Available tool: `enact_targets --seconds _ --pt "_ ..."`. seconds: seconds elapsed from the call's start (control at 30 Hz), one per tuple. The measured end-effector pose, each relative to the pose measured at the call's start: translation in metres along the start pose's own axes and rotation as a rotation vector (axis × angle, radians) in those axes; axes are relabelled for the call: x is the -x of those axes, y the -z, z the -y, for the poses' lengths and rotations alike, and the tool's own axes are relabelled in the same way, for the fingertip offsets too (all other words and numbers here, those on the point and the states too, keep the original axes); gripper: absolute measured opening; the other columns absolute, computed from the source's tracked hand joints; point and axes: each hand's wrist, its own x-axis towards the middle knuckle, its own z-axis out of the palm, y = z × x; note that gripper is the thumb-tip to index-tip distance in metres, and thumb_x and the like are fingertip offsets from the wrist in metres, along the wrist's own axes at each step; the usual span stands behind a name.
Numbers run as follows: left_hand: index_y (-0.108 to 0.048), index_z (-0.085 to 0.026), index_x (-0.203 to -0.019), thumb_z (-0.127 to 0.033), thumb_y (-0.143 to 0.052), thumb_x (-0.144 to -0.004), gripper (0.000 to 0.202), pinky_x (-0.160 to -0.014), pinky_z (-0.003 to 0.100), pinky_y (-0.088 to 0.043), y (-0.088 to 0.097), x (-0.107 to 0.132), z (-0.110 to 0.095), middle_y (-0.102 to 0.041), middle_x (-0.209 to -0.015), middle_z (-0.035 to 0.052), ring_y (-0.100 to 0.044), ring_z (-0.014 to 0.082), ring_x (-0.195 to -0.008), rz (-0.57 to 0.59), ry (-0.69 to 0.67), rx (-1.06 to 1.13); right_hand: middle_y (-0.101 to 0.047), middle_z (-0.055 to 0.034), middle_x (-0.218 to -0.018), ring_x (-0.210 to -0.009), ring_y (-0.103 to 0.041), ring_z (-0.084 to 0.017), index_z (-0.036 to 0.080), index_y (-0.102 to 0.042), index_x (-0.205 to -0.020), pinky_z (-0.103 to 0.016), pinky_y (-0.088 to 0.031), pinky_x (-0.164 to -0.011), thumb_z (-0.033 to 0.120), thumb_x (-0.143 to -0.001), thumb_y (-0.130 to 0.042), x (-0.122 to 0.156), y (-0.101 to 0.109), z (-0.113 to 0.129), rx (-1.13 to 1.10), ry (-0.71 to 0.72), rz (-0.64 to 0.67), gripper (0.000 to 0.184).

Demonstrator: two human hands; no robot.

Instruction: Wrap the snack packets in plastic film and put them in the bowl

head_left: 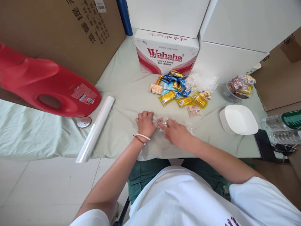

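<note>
Crinkled clear plastic wrap lies on the cloth-covered table directly in front of me. My left hand, with a white and a red bracelet at its wrist, has its fingers curled on the wrap's left side. From the right, my right hand pinches the same wrap, its index finger pointing toward the left thumb. Whatever is inside the wrap, if anything, is too small and covered to make out. Just beyond the hands sits a pile of wrapped snacks in yellow, blue and pink packaging.
At left are a roll of plastic film, a round tin-like disc and a red jug. A white bowl, a clear tub of snacks and bottles stand right. Behind is a Wahaha carton.
</note>
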Motion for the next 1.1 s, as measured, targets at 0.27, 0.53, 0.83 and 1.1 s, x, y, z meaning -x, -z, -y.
enact_targets --seconds 0.27,0.53,0.83,1.1 --pt "-0.066 -0.022 -0.082 -0.038 -0.068 -0.085 0.016 -0.108 0.049 -0.05 0.025 0.008 0.02 -0.067 -0.121 0.0106 -0.062 0.0273 -0.121 0.037 -0.06 0.534 -0.06 -0.0189 -0.136 -0.119 -0.052 -0.034 0.023 -0.046 -0.159 -0.048 -0.053 -0.095 0.02 -0.102 -0.05 0.017 -0.026 0.008 -0.043 -0.054 -0.067 0.057" --pt "-0.074 -0.022 -0.105 -0.038 -0.046 -0.105 0.033 -0.103 0.043 -0.055 0.012 0.056 -0.061 -0.078 -0.122 0.0077 -0.071 0.0232 -0.118 0.185 -0.356 0.483 -0.047 -0.0177 -0.159 -0.154 -0.031 -0.037 0.018 -0.068 -0.138 -0.059 -0.034 -0.124 0.018 -0.092 -0.066 0.054 -0.063 0.006 -0.338 0.072 -0.182 0.045" --pt "-0.056 -0.02 -0.147 -0.028 -0.047 -0.105 0.044 -0.114 0.046 -0.047 -0.025 0.089 -0.054 -0.063 -0.151 0.011 -0.057 0.0257 -0.142 -0.015 -0.608 0.058 -0.067 -0.0198 -0.122 -0.119 -0.059 -0.037 0.015 -0.07 -0.13 -0.055 -0.052 -0.104 0.043 -0.095 -0.064 0.082 -0.068 -0.058 -0.505 -0.557 -0.553 0.045" --pt "-0.03 -0.019 -0.164 -0.008 -0.042 -0.094 0.072 -0.122 0.047 -0.042 -0.042 0.093 -0.036 -0.055 -0.158 0.0129 -0.046 0.0241 -0.152 -0.04 -0.689 0.078 -0.067 -0.0053 -0.095 -0.088 -0.066 -0.021 0.023 -0.065 -0.092 -0.035 -0.054 -0.085 0.03 -0.097 -0.055 0.051 -0.048 -0.06 -0.738 -0.426 -0.589 0.013"
